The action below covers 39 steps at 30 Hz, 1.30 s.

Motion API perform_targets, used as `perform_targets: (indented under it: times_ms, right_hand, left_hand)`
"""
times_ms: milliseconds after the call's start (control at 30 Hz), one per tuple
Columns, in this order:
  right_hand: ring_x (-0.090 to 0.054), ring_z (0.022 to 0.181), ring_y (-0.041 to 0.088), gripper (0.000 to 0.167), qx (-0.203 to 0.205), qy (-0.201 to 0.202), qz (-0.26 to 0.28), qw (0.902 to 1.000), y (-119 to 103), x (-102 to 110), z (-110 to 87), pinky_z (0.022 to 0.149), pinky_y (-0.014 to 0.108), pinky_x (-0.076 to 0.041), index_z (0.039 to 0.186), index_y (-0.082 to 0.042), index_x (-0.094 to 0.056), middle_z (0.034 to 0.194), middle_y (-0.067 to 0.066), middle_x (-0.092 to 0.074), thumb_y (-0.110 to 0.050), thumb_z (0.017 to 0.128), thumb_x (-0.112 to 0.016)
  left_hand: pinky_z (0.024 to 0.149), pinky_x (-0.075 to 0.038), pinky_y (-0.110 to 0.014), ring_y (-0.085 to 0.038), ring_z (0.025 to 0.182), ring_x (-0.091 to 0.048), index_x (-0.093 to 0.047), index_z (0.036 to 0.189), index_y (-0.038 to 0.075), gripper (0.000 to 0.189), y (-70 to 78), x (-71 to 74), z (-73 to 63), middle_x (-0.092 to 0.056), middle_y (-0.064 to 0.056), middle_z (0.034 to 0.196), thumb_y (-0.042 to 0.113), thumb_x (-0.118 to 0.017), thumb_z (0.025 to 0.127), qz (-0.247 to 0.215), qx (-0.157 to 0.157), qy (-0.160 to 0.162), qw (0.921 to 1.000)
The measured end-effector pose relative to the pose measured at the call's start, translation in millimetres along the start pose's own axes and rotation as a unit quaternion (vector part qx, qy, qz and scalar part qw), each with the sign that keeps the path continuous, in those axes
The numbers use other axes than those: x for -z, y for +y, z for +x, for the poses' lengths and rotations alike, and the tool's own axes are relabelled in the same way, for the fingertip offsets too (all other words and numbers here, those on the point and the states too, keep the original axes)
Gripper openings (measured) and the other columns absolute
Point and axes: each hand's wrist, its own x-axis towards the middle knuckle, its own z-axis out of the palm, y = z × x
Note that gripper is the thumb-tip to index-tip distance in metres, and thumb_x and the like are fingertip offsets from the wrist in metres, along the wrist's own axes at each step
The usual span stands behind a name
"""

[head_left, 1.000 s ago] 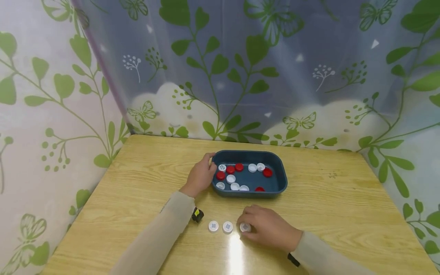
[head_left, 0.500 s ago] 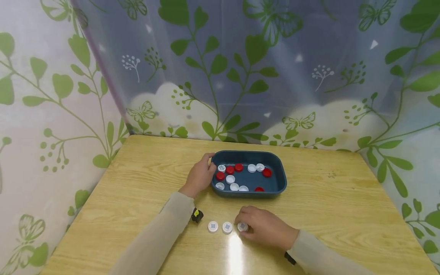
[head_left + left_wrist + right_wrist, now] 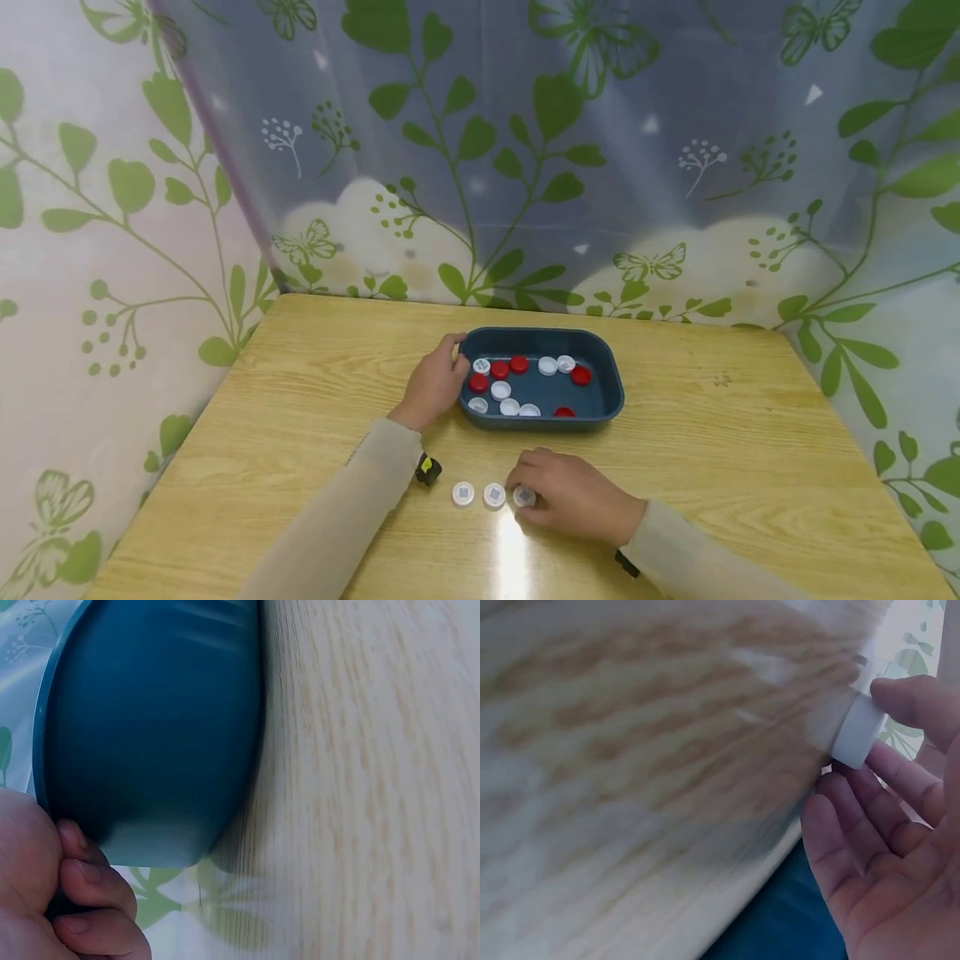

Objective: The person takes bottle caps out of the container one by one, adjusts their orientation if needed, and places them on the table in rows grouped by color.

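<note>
My left hand (image 3: pixel 432 382) grips the left end of a dark blue tray (image 3: pixel 540 423). In the left wrist view its curled fingers (image 3: pixel 97 889) lie against the tray wall (image 3: pixel 157 735). On the table in front of the tray, my right hand (image 3: pixel 573 497) pinches a white bottle cap (image 3: pixel 524 497) between thumb and fingers; the right wrist view shows this cap (image 3: pixel 859 731) from the side. Just left of it lie two more white bottle caps, a middle cap (image 3: pixel 494 497) and a left cap (image 3: pixel 463 494), in a row. Each has a bluish square mark on top.
Inside the tray are several red bottle caps (image 3: pixel 519 364) and several white bottle caps (image 3: pixel 501 390), some with their hollow side up. The wooden table (image 3: pixel 712 433) runs back to a patterned curtain (image 3: pixel 480 167), with similar cloth on both sides.
My right hand has slid the white bottle cap left along the table, closer to the other two. My left hand keeps its grip on the tray.
</note>
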Motion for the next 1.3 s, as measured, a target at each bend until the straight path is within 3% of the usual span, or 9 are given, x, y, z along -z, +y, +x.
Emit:
perform_targets:
  times_ms: [333,433,533,567,633,767,867,1067,1300]
  right_hand:
    - [-0.055,0.091,0.0,0.018,0.014,0.019,0.006,0.9997,-1,-2,-1.5,0.085,0.026,-0.053,0.112,-0.024,-0.072,0.105,-0.014,-0.062,-0.03,0.095,-0.074]
    - [-0.054,0.085,0.0,0.007,0.059,0.093,-0.001,0.9939,0,6,-2.2,0.079,0.023,-0.052,0.101,-0.023,-0.073,0.096,-0.017,-0.061,-0.024,0.094,-0.072]
    - [-0.055,0.079,0.004,0.008,0.097,0.213,-0.017,0.9721,4,27,-0.1,0.074,0.023,-0.051,0.09,-0.021,-0.072,0.087,-0.015,-0.061,-0.012,0.091,-0.07]
    - [-0.056,0.079,0.006,0.009,0.095,0.247,-0.02,0.9643,8,37,1.5,0.074,0.025,-0.051,0.09,-0.019,-0.071,0.087,-0.014,-0.062,-0.01,0.09,-0.07]
    - [-0.059,0.083,0.009,0.009,0.06,0.276,-0.015,0.9593,17,59,5.6,0.076,0.028,-0.053,0.095,-0.017,-0.07,0.091,-0.011,-0.063,-0.009,0.091,-0.069]
    - [-0.063,0.092,0.015,0.016,-0.033,0.211,-0.029,0.9765,47,97,17.8,0.082,0.037,-0.055,0.112,-0.011,-0.07,0.107,0.0,-0.068,-0.013,0.096,-0.069]
    - [-0.064,0.094,0.021,0.021,-0.037,0.145,-0.083,0.9852,69,113,30.4,0.084,0.041,-0.055,0.117,-0.007,-0.071,0.111,0.007,-0.068,-0.011,0.096,-0.07]
    - [-0.067,0.094,0.026,0.022,-0.015,0.073,-0.17,0.9826,100,118,52.1,0.086,0.044,-0.055,0.115,-0.004,-0.073,0.106,0.01,-0.068,-0.007,0.093,-0.073]
    - [-0.067,0.098,0.029,0.035,-0.025,-0.028,-0.241,0.9697,112,106,69.7,0.087,0.045,-0.056,0.125,-0.003,-0.068,0.109,0.013,-0.068,-0.016,0.093,-0.077]
  left_hand:
    - [0.062,-0.043,-0.031,-0.019,0.064,-0.053,-0.045,0.153,0.012,0.046,1.8,0.7,-1.5,-0.051,-0.005,0.071,0.02,-0.049,0.108,0.003,0.006,-0.005,1.0]
    - [0.061,-0.043,-0.031,-0.019,0.064,-0.053,-0.045,0.153,0.012,0.046,2.2,0.6,-2.3,-0.051,-0.005,0.071,0.02,-0.049,0.108,0.007,0.005,-0.007,0.9999]
    - [0.061,-0.042,-0.031,-0.019,0.063,-0.052,-0.045,0.153,0.011,0.046,2.5,0.0,-2.7,-0.051,-0.004,0.07,0.02,-0.049,0.108,0.013,0.003,-0.006,0.9999]
    - [0.062,-0.043,-0.031,-0.019,0.063,-0.052,-0.045,0.153,0.011,0.046,2.8,-0.1,-2.5,-0.051,-0.004,0.069,0.019,-0.049,0.108,0.014,0.002,-0.005,0.9999]
    - [0.062,-0.043,-0.031,-0.019,0.063,-0.053,-0.044,0.154,0.01,0.046,3.4,-0.6,-2.1,-0.05,-0.004,0.069,0.019,-0.048,0.108,0.016,0.002,-0.003,0.9999]
    - [0.064,-0.044,-0.032,-0.02,0.064,-0.053,-0.044,0.153,0.009,0.046,3.5,-1.0,-1.6,-0.05,-0.005,0.069,0.019,-0.048,0.108,0.019,0.002,-0.002,0.9998]
    - [0.065,-0.044,-0.032,-0.02,0.065,-0.054,-0.044,0.153,0.009,0.046,1.8,-1.0,-1.4,-0.051,-0.005,0.07,0.019,-0.048,0.108,0.022,0.005,0.004,0.9997]
    - [0.063,-0.044,-0.032,-0.019,0.066,-0.054,-0.045,0.153,0.009,0.046,-1.2,-3.8,-0.1,-0.052,-0.004,0.07,0.019,-0.047,0.108,0.019,0.002,0.006,0.9998]
    - [0.064,-0.044,-0.032,-0.019,0.066,-0.054,-0.047,0.152,0.01,0.046,1.3,-4.6,-0.9,-0.051,-0.004,0.07,0.018,-0.048,0.108,0.026,0.001,0.012,0.9996]
